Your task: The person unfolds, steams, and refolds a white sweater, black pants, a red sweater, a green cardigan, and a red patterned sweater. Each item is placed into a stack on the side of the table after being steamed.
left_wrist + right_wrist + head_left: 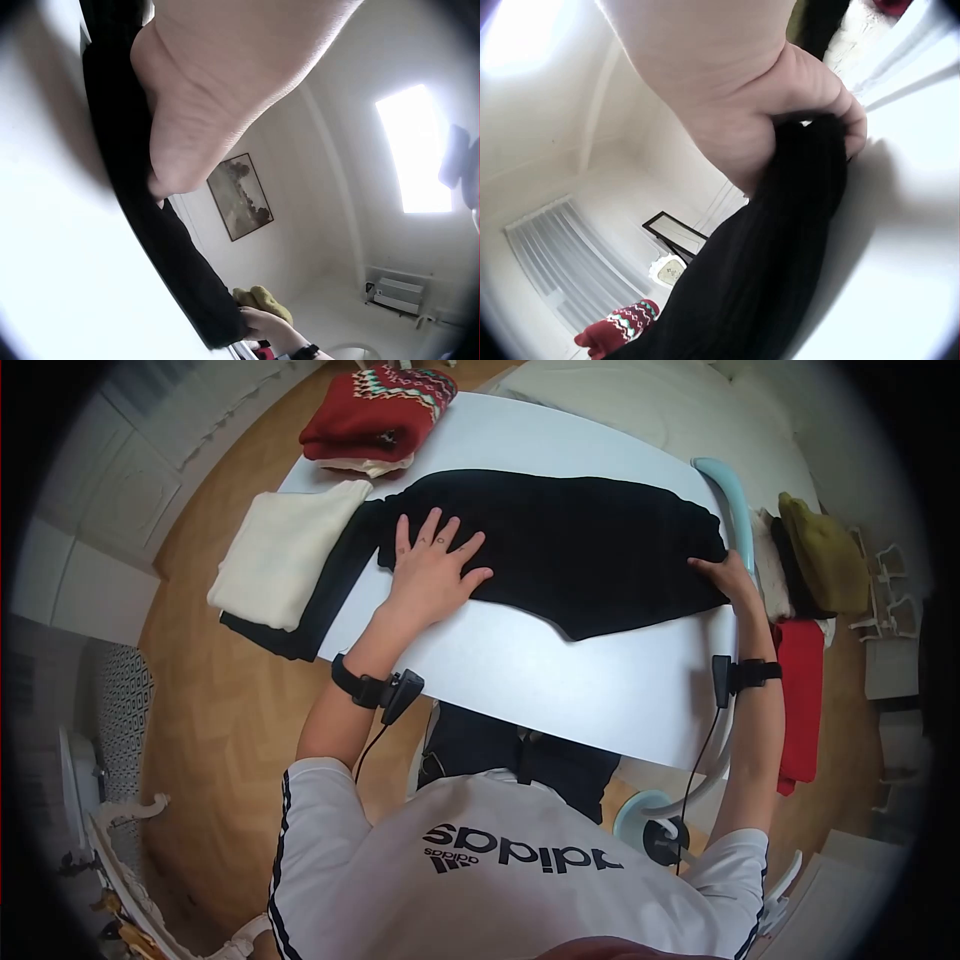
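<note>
A black folded garment (pixel 570 540) lies lengthwise across the white table (pixel 480 660). Spread and straight, the fingers of my left hand (pixel 430 580) rest on its left part. My right hand (pixel 728 578) grips its right end, thumb on top; in the right wrist view the fingers (pixel 851 124) curl round the thick black edge (pixel 810 165). Left of it sits a cream folded garment (pixel 285 555) on a dark folded one (pixel 285 642). A red patterned knit sweater (pixel 375 410) is folded on a pale piece at the table's far left corner.
A chair with a pale teal rim (pixel 738 510) stands against the table's right edge. Beyond it are an olive garment (pixel 825 555), dark and pale clothes, and a hanging red cloth (pixel 800 700). A white-covered bed (pixel 660 410) lies behind the table.
</note>
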Demonstrator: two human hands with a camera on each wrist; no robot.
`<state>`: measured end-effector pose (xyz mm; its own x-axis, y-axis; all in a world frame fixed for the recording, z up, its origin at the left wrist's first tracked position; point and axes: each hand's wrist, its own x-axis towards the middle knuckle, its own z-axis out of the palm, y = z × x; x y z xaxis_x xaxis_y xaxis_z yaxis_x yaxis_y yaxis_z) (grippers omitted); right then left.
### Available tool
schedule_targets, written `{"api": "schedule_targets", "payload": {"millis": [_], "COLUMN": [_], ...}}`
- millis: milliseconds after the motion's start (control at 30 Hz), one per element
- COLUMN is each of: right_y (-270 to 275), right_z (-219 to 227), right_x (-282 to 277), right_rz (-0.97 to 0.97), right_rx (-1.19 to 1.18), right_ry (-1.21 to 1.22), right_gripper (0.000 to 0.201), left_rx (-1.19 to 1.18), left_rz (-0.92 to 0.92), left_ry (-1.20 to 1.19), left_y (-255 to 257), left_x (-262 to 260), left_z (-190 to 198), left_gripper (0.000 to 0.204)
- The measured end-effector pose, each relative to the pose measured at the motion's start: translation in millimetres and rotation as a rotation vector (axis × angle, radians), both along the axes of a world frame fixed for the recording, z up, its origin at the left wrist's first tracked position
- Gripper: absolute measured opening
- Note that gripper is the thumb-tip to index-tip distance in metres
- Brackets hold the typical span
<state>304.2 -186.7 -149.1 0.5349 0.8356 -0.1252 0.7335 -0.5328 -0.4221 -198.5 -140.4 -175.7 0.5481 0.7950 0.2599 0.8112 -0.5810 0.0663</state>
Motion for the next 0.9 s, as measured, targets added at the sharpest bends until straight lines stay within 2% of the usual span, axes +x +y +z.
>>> {"api": "schedule_targets", "payload": {"millis": [33,100,133,167,267,367,433,500,533,633,667,733,767,800,833,867,900], "right_y": [-7.9,-27.6,-41.6,-53.8,-83.4,-109.7,-123.4,-134.5,-135.9,-130.2,-126.0,-115.3,-106.1,-102.9,-90.6,-84.4,-76.4], "right_z": [10.2,30.4,40.0,43.6,43.8,38.8,51.8,82.0,92.7,124.3,131.8,139.6,135.4,138.6,124.9,115.6,99.6], "right_x": [-5.5,-13.7,-22.7,-23.1,-16.3,-17.4,-22.2,-36.9,-42.9,-80.0,-96.8,-136.4,-158.6,-196.0,-223.7,-244.8,-263.0], "right_rz": [-0.018,-0.166,-0.215,-0.239,-0.224,-0.184,-0.190,-0.235,-0.252,-0.128,-0.120,0.169,0.328,0.386,0.549,0.699,0.880], "right_rx": [-0.002,0.052,0.173,0.191,0.440,0.596,0.650,0.642,0.669,0.812,0.810,0.775,0.839,0.766,0.858,0.771,0.774], "right_ry": [-0.006,0.803,1.032,1.020,1.415,1.510,1.502,1.021,0.867,0.541,0.550,-0.026,-0.157,-0.113,-0.119,-0.015,0.078], "right_gripper": [0.079,0.063,0.050,0.050,0.039,0.039,0.043,0.050,0.055,0.064,0.064,0.068,0.065,0.064,0.064,0.065,0.067], "left_rx": [-0.015,-0.023,-0.043,-0.061,-0.106,-0.143,-0.190,-0.169,-0.148,-0.111,-0.154,-0.204,-0.201,-0.246,-0.289,-0.177,-0.222], "left_rz": [-0.003,-0.031,-0.037,-0.043,-0.061,-0.088,-0.119,-0.143,-0.180,-0.270,-0.296,-0.342,-0.341,-0.238,-0.129,-0.086,0.023], "left_ry": [-0.013,-0.026,-0.023,-0.021,-0.036,-0.058,-0.091,-0.083,-0.098,-0.180,-0.257,-0.478,-0.469,-0.763,-1.055,-1.119,-1.178], "left_y": [0.0,-0.6,-0.7,-0.8,-4.5,-9.7,-15.8,-28.4,-37.1,-64.0,-68.3,-72.4,-72.8,-72.7,-71.8,-64.8,-64.5], "left_x": [-0.7,-3.8,-5.4,-5.9,-6.1,-3.6,-2.7,2.7,8.4,27.0,30.8,35.9,35.9,35.5,34.9,31.0,27.6], "left_z": [0.1,2.4,4.0,6.6,14.9,18.8,21.7,20.2,19.7,18.3,15.9,21.7,26.0,29.9,32.6,29.9,37.0], "left_gripper": [0.054,0.053,0.052,0.052,0.049,0.047,0.045,0.043,0.042,0.039,0.038,0.031,0.031,0.026,0.021,0.019,0.026]}}
